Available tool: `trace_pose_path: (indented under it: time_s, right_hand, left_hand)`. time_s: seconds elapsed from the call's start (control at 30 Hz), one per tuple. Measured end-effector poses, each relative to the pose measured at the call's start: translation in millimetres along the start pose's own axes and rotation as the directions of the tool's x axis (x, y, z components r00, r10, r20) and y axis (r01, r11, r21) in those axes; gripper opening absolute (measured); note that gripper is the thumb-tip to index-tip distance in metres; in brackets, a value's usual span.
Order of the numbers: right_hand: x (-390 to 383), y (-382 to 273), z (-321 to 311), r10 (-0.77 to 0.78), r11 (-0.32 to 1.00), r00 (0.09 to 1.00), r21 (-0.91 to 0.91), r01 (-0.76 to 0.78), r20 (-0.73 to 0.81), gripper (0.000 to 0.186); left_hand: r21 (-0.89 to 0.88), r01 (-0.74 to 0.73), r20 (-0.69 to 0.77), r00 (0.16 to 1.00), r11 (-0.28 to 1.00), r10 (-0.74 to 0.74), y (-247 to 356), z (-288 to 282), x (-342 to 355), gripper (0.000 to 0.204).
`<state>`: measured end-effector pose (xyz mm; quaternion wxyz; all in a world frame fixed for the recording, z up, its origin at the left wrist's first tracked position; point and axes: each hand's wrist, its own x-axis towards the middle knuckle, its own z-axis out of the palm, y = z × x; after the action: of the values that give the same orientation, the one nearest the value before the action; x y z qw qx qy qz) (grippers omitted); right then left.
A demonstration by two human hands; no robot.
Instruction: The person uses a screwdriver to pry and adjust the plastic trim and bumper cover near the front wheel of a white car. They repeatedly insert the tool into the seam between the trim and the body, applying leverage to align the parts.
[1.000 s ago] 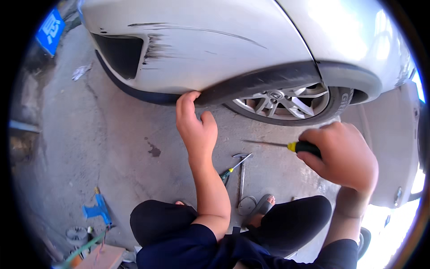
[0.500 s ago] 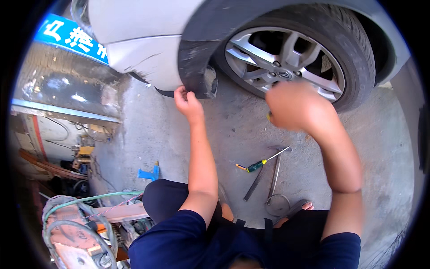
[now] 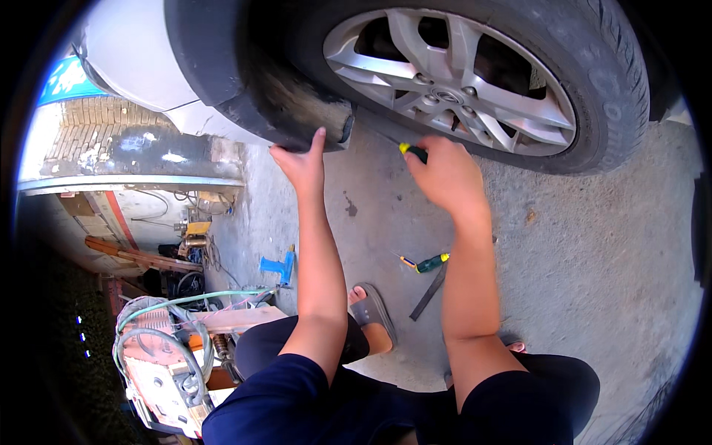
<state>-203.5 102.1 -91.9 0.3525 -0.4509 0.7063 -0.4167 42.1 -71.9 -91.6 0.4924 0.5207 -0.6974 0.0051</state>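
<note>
My left hand point(image 3: 298, 169) grips the lower edge of the car's bumper, its thumb raised against the dark wheel arch trim point(image 3: 256, 119); the other fingers are partly hidden. My right hand point(image 3: 449, 178) is closed around the handle of a screwdriver point(image 3: 414, 152), black with a yellow end. Its thin shaft points up and left toward the wheel arch's lower corner; I cannot tell whether the tip touches it. Right beside this hand is the wheel point(image 3: 449, 96) with its silver spokes and dark tyre.
Between my feet and the wheel, a green and yellow screwdriver point(image 3: 430, 263) and a dark flat bar point(image 3: 429, 298) lie on the concrete floor. A blue air gun point(image 3: 278, 265) lies to the left. Farther left stands a machine point(image 3: 159, 378) with looped hoses.
My right hand has moved left and down from the wheel hub, bringing the screwdriver toward the arch corner. The view has shifted closer to the wheel. My left hand stays at the bumper edge, thumb now raised.
</note>
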Motion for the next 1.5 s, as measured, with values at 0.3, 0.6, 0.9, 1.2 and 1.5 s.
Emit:
trace_pose_path:
  time_s: [0.3,0.6,0.9,1.2,1.5]
  right_hand:
    - [4,-8,-4,-0.075,0.942,0.994,0.332,0.045,0.078,0.039]
    - [9,-8,-9,-0.301,0.837,0.954,0.48,0.263,0.002,0.046]
    - [14,-22,-36,-0.351,0.86,0.931,0.36,0.362,-0.098,0.041]
    - [55,-17,-52,-0.513,0.805,0.854,0.299,0.513,-0.083,0.04]
    - [55,-7,-13,-0.478,0.688,0.867,0.553,0.469,-0.14,0.04]
  left_hand:
    - [0.03,0.073,-0.041,0.997,0.997,-0.072,-1,11,6,0.08]
    - [-0.02,0.041,0.008,0.999,0.999,-0.041,-15,3,13,0.078]
    - [-0.109,0.061,0.084,0.995,0.992,-0.052,4,-1,7,0.075]
    - [-0.162,0.047,0.119,0.992,0.986,-0.028,0,-2,9,0.075]
    - [-0.167,0.066,0.105,0.993,0.984,-0.049,13,0,7,0.073]
